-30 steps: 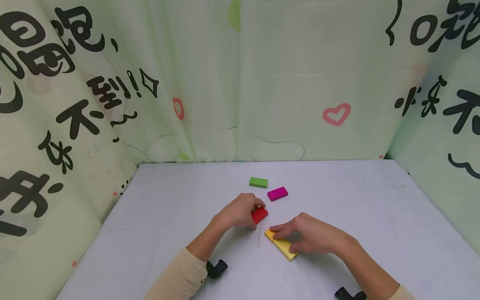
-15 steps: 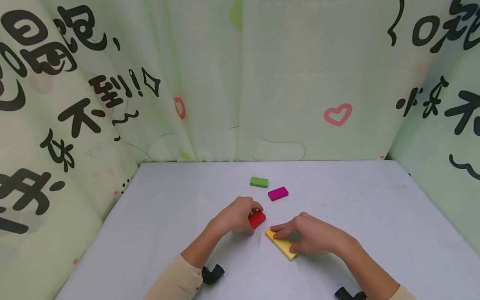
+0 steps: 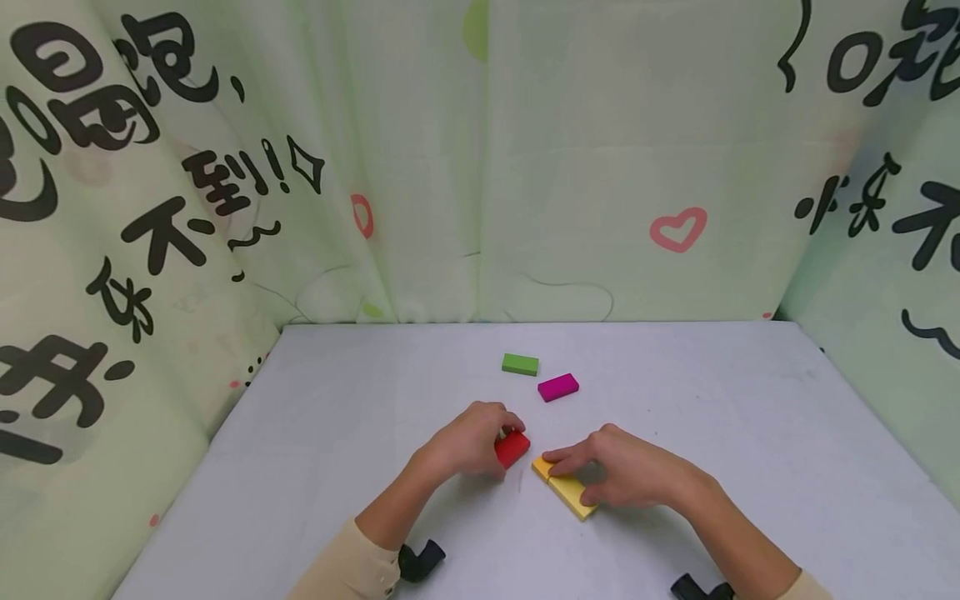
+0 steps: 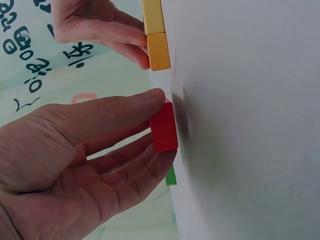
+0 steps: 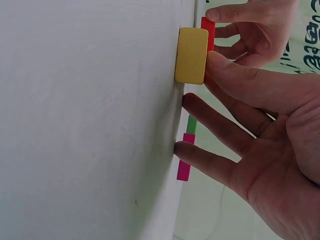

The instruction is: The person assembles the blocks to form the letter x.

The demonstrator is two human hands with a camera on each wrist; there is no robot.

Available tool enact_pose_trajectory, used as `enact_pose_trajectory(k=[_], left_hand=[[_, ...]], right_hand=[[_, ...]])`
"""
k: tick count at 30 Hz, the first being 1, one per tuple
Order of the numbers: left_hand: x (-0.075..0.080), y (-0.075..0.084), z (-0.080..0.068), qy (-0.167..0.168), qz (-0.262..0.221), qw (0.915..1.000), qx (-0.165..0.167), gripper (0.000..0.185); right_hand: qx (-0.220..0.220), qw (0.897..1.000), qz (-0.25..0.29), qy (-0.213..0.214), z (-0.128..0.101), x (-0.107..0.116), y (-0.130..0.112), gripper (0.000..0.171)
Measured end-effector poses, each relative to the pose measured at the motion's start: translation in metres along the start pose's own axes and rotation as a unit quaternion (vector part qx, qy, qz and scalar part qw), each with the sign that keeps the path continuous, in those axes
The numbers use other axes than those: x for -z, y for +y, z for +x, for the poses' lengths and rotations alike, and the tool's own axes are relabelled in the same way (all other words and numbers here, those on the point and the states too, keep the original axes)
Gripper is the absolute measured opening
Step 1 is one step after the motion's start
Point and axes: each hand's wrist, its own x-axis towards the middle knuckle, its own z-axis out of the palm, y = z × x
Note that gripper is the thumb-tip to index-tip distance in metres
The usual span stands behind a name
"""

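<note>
In the head view my left hand (image 3: 474,440) pinches a red block (image 3: 513,448) between thumb and fingertips, close over the white table. The left wrist view shows the thumb on one side of the red block (image 4: 164,127) and fingers on the other. To the right, my right hand (image 3: 628,471) rests its index, middle finger and thumb on top of two yellow blocks, a longer pale one (image 3: 572,493) and a short orange-yellow one (image 3: 542,467), lined end to end. Its other fingers (image 5: 212,117) stretch to the tabletop in the right wrist view.
A green block (image 3: 521,365) and a magenta block (image 3: 558,387) lie farther back on the white table (image 3: 360,375). Curtains (image 3: 570,167) with black lettering surround the table at the back and sides. Black wrist mounts (image 3: 422,561) sit at both wrists.
My left hand has drawn the red block toward me and slightly left, away from the magenta block. The right hand and the yellow blocks have stayed put.
</note>
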Motion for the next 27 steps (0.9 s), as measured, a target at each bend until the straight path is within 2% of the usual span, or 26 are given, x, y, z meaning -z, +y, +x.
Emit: enact_pose_trajectory(k=[13, 27], left_hand=[[-0.001, 0.001, -0.013, -0.002, 0.008, 0.9999, -0.015, 0.059], [-0.003, -0.001, -0.021, -0.017, -0.007, 0.9993, -0.032, 0.059]], right_hand=[[-0.003, 1.000, 0.009, -0.005, 0.001, -0.002, 0.001, 0.045], [-0.005, 1.000, -0.006, 0.006, -0.001, -0.001, 0.000, 0.047]])
